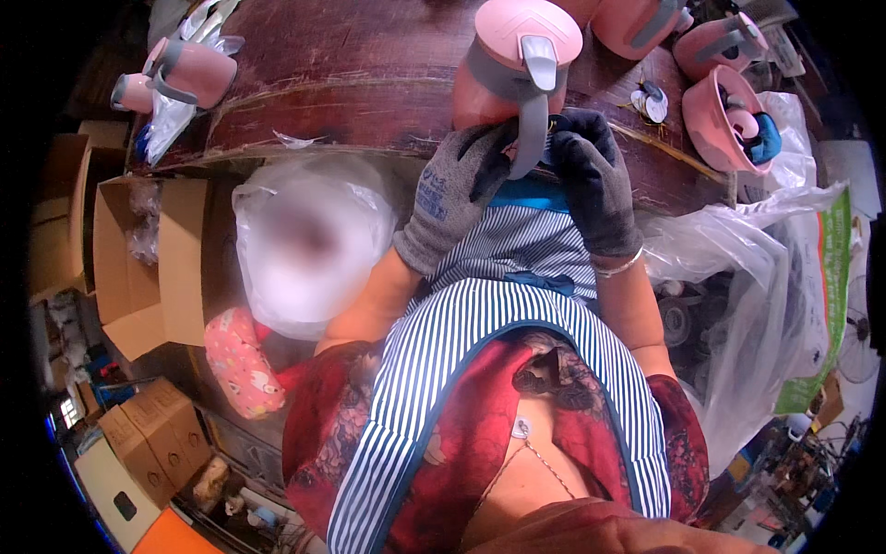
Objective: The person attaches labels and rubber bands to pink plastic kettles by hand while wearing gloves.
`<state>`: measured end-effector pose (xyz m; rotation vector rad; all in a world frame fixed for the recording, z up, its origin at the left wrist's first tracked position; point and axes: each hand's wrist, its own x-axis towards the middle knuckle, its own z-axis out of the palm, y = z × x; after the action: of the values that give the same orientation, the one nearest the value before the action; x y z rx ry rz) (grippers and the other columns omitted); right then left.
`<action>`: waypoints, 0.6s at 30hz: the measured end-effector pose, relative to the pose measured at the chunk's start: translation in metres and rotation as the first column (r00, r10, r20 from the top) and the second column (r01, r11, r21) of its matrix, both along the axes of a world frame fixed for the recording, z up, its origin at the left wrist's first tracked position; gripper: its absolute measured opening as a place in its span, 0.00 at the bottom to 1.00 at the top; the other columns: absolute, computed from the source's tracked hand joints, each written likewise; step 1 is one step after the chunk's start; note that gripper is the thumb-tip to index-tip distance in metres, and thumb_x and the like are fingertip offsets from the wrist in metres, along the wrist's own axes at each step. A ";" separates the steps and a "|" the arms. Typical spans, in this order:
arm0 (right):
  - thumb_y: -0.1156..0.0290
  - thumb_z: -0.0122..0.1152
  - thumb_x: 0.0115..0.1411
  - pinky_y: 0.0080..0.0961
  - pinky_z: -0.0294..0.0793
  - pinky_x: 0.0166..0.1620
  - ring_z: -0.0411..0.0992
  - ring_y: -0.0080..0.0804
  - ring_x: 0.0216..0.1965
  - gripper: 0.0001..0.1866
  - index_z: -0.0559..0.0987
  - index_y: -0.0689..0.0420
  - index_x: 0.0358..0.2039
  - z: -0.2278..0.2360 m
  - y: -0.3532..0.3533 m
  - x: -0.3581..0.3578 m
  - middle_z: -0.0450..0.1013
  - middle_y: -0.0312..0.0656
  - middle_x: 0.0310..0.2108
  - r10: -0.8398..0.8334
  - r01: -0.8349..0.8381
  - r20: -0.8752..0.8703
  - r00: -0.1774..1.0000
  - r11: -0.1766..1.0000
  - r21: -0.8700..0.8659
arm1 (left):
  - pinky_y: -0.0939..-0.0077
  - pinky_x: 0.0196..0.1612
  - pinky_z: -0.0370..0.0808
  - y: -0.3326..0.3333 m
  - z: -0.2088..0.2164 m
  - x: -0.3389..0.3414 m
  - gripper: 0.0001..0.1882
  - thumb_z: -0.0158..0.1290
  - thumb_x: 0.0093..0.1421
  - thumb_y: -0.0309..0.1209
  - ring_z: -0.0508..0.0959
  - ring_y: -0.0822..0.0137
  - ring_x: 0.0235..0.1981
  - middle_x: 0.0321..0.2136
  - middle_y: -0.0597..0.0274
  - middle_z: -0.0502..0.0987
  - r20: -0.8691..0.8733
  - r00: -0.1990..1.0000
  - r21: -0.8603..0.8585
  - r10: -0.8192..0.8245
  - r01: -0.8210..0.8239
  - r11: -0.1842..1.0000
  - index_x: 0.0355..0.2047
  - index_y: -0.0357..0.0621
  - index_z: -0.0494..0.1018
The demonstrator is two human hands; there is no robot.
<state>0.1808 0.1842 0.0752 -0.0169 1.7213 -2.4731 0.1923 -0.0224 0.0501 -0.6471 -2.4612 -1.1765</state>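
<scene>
A pink lidded jug (503,88) with a grey band and grey handle stands at the near edge of the dark red table, its handle toward me. My left hand (461,185), in a grey glove with dark fingertips, is closed at the left of the handle. The handle hides its fingertips and whatever they pinch. On the other side, my gloved right hand (595,180) has its fingers bent and pressed together near the handle. Something small and dark shows at its fingertips, too hidden to name. Round tags (651,103) with yellowish strings lie on the table to the right.
More pink jugs (637,26) stand at the back right, and others (197,72) at the left. A pink tub (706,125) holds small parts. Below the table edge are a white plastic bag (314,249), an open cardboard box (180,263) and clear plastic sheeting (738,277).
</scene>
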 end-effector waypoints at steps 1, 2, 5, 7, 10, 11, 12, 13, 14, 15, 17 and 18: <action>0.77 0.60 0.61 0.26 0.75 0.50 0.72 0.30 0.43 0.10 0.76 0.61 0.44 -0.004 0.002 -0.001 0.71 0.40 0.42 0.023 -0.019 -0.047 0.999 0.996 0.086 | 0.55 0.51 0.74 0.000 0.000 -0.001 0.23 0.59 0.60 0.36 0.76 0.46 0.49 0.49 0.47 0.75 -0.051 0.999 -0.033 0.014 -0.016 0.999 0.55 0.46 0.73; 0.77 0.60 0.61 0.26 0.75 0.49 0.71 0.31 0.43 0.10 0.76 0.61 0.44 -0.007 0.005 -0.003 0.71 0.40 0.42 0.050 -0.034 -0.092 0.995 0.985 0.172 | 0.55 0.51 0.74 0.000 0.002 -0.002 0.23 0.60 0.59 0.37 0.76 0.47 0.49 0.49 0.47 0.74 -0.102 0.994 -0.065 0.028 -0.034 0.997 0.53 0.45 0.74; 0.80 0.63 0.57 0.26 0.75 0.48 0.71 0.33 0.44 0.12 0.76 0.60 0.43 -0.019 0.010 -0.013 0.70 0.42 0.44 0.135 -0.054 -0.251 0.958 0.952 0.303 | 0.56 0.52 0.73 -0.005 0.006 -0.008 0.24 0.62 0.55 0.39 0.76 0.48 0.49 0.47 0.48 0.74 -0.072 0.997 -0.069 0.008 -0.013 0.998 0.52 0.45 0.75; 0.81 0.65 0.54 0.26 0.75 0.48 0.71 0.35 0.44 0.14 0.77 0.60 0.43 -0.025 0.016 -0.020 0.70 0.42 0.45 0.272 0.049 -0.495 0.825 0.839 0.542 | 0.55 0.53 0.72 -0.009 -0.001 -0.012 0.26 0.64 0.53 0.40 0.75 0.47 0.48 0.47 0.49 0.74 0.015 1.000 -0.033 -0.020 0.021 0.999 0.52 0.46 0.74; 0.81 0.67 0.52 0.26 0.75 0.47 0.72 0.36 0.44 0.16 0.77 0.60 0.42 -0.031 0.021 -0.020 0.70 0.43 0.46 0.361 0.073 -0.521 0.774 0.765 0.639 | 0.54 0.54 0.72 -0.011 -0.014 -0.016 0.28 0.65 0.53 0.41 0.75 0.48 0.48 0.48 0.50 0.74 0.122 0.991 0.007 -0.061 0.061 0.998 0.52 0.47 0.74; 0.80 0.67 0.52 0.25 0.75 0.47 0.72 0.35 0.44 0.16 0.77 0.60 0.43 -0.031 0.022 -0.020 0.70 0.43 0.46 0.369 0.080 -0.520 0.771 0.754 0.653 | 0.57 0.54 0.73 -0.011 -0.011 -0.015 0.27 0.65 0.53 0.41 0.76 0.50 0.48 0.48 0.51 0.75 0.138 0.988 0.010 -0.068 0.068 0.998 0.52 0.47 0.74; 0.80 0.67 0.52 0.25 0.75 0.47 0.72 0.35 0.44 0.16 0.77 0.60 0.43 -0.031 0.023 -0.020 0.70 0.44 0.46 0.376 0.086 -0.519 0.767 0.742 0.665 | 0.59 0.53 0.73 -0.012 -0.007 -0.014 0.25 0.65 0.54 0.40 0.76 0.52 0.48 0.48 0.52 0.75 0.155 0.985 0.011 -0.075 0.075 0.997 0.51 0.46 0.74; 0.79 0.66 0.54 0.25 0.76 0.48 0.73 0.35 0.44 0.16 0.77 0.60 0.44 -0.029 0.025 -0.021 0.71 0.43 0.46 0.404 0.143 -0.557 0.726 0.703 0.696 | 0.61 0.55 0.73 -0.013 -0.004 -0.012 0.24 0.63 0.56 0.38 0.77 0.55 0.50 0.48 0.53 0.76 0.275 0.953 0.166 -0.129 0.085 0.982 0.51 0.45 0.74; 0.79 0.66 0.55 0.25 0.76 0.48 0.73 0.34 0.44 0.15 0.76 0.60 0.44 -0.025 0.026 -0.021 0.71 0.43 0.46 0.433 0.202 -0.590 0.681 0.663 0.721 | 0.64 0.57 0.72 -0.015 -0.001 -0.010 0.22 0.62 0.59 0.36 0.77 0.57 0.51 0.49 0.54 0.77 0.381 0.903 0.317 -0.197 0.073 0.946 0.52 0.43 0.73; 0.78 0.64 0.57 0.25 0.76 0.48 0.74 0.33 0.44 0.15 0.76 0.60 0.45 -0.017 0.025 -0.018 0.72 0.43 0.45 0.271 0.020 -0.459 0.846 0.845 0.535 | 0.66 0.59 0.72 -0.019 0.002 -0.009 0.20 0.60 0.61 0.35 0.77 0.60 0.52 0.50 0.54 0.78 0.466 0.840 0.457 -0.278 0.040 0.889 0.52 0.42 0.73; 0.75 0.62 0.61 0.25 0.77 0.48 0.74 0.32 0.44 0.14 0.75 0.60 0.48 0.003 0.021 -0.008 0.73 0.42 0.45 0.102 -0.101 0.015 0.995 0.994 -0.047 | 0.68 0.58 0.72 -0.031 0.002 -0.014 0.18 0.57 0.64 0.31 0.77 0.61 0.52 0.48 0.55 0.79 0.472 0.780 0.645 -0.411 0.013 0.764 0.53 0.40 0.72; 0.74 0.61 0.62 0.25 0.77 0.48 0.74 0.32 0.45 0.14 0.74 0.60 0.49 0.006 0.021 -0.007 0.73 0.42 0.44 0.091 -0.091 -0.014 0.996 0.996 0.008 | 0.69 0.58 0.73 -0.035 0.003 -0.015 0.17 0.55 0.66 0.29 0.77 0.62 0.52 0.48 0.55 0.79 0.465 0.749 0.722 -0.472 -0.013 0.691 0.53 0.39 0.71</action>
<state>0.1742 0.2056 0.0813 -0.1105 1.6951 -2.4077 0.1773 -0.0573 0.0530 -0.3836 -2.0823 -2.6127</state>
